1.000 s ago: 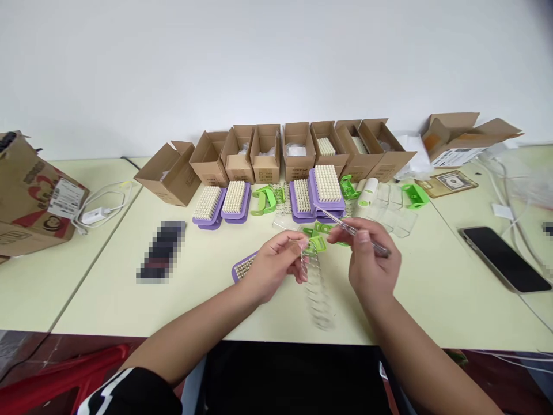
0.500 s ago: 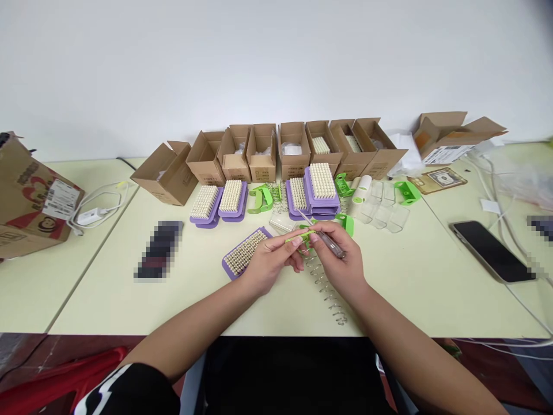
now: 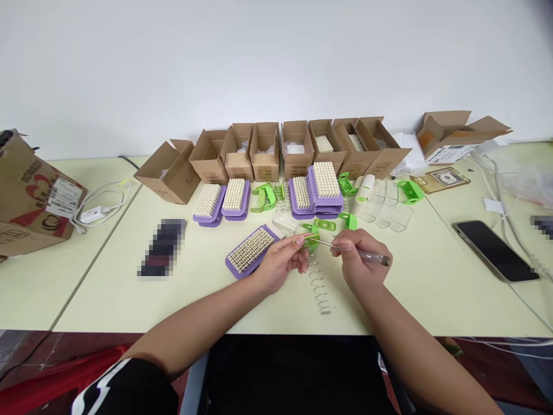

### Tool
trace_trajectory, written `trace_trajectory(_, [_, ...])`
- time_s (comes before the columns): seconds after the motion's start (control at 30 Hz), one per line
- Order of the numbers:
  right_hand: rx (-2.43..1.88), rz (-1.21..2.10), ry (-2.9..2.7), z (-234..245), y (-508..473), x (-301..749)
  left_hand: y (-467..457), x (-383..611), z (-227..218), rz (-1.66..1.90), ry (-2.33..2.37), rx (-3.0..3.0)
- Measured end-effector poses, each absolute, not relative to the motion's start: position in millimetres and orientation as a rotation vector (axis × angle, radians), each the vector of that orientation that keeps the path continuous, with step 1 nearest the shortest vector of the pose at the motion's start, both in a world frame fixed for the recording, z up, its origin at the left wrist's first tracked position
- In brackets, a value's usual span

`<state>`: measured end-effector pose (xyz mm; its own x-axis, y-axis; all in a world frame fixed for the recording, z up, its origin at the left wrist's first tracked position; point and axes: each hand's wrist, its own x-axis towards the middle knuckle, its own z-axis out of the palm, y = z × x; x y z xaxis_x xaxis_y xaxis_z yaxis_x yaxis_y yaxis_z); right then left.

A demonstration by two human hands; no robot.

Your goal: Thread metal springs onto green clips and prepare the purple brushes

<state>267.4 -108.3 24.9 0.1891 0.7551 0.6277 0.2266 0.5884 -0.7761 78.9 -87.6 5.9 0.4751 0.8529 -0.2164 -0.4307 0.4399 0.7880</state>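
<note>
My left hand (image 3: 279, 265) is closed on a small green plastic part (image 3: 313, 236) above the middle of the table. A loose wire spring (image 3: 319, 291) hangs below that part towards the table's front edge; its upper end is hidden by the fingers. In my right hand (image 3: 362, 271) is a screwdriver (image 3: 375, 258) with a clear handle, its thin shaft pointing left. The tip reaches the green part, though I cannot tell if it touches. Beside my left wrist lies a purple block (image 3: 250, 251) with rows of cream pegs.
Open cardboard boxes (image 3: 297, 167) line the wall. Purple peg blocks (image 3: 235, 199), green brackets (image 3: 410, 192) and clear plastic covers (image 3: 384, 207) stand in front of them. A phone (image 3: 495, 249) lies at the right; white cables (image 3: 101, 212) lie at the left.
My right hand has moved right, away from the left, and turned the screwdriver so its shaft points left at the green part. The spring has swung slightly left.
</note>
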Motion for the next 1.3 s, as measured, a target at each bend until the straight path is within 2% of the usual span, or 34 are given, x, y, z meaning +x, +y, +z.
trace_trajectory(0.4, [-0.842, 0.217, -1.56, 30.4, -106.4, 260.2, -87.0, 79.7, 4.3, 0.895, 0.668, 0.707])
trace_trajectory(1.3, [-0.862, 0.058, -1.718, 40.9, -107.7, 255.8, -86.8, 82.0, 2.0, 0.935, 0.684, 0.647])
